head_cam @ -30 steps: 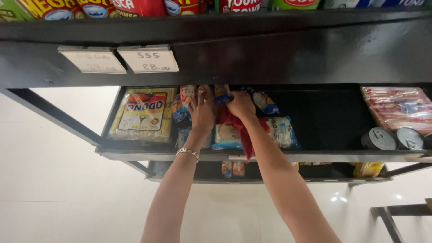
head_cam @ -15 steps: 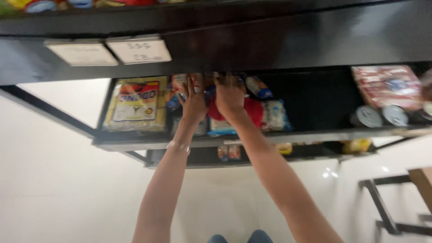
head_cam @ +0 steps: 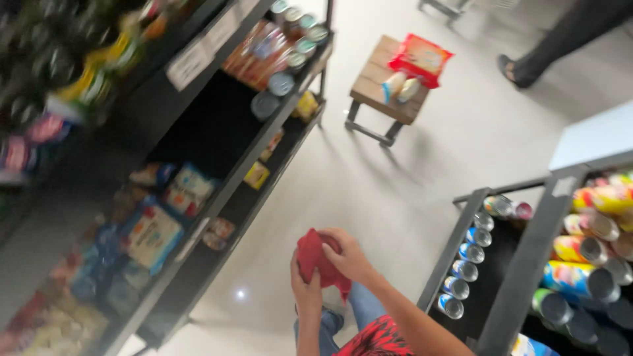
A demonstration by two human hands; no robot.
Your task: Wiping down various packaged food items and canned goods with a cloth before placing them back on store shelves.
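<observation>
The person is holding a red cloth between both hands, low in the head camera's view and close to the body, above the jeans and the red patterned shirt. The left hand is coming up from below, fingers curled round the lower edge of the cloth, while the right hand is lying over its right side, fingers closed on the bunched fabric. So the cloth is sitting directly between the two hands, both gripping it, with neither clearly nearer. It is crumpled, and a loose corner is hanging down towards the right; its longer run is roughly up and down in the picture, though the bunching is making this hard to judge.

Just to the left, a black shelf unit is running away along the pale floor, carrying blurred packets and, further up, tins. To the right, a second dark rack is holding rows of cans and colourful tubes.

Further off, a small wooden stool is standing on the floor, well apart from the hands, bearing a red packet. Beyond it, another person's leg and shoe are showing at the top right.
</observation>
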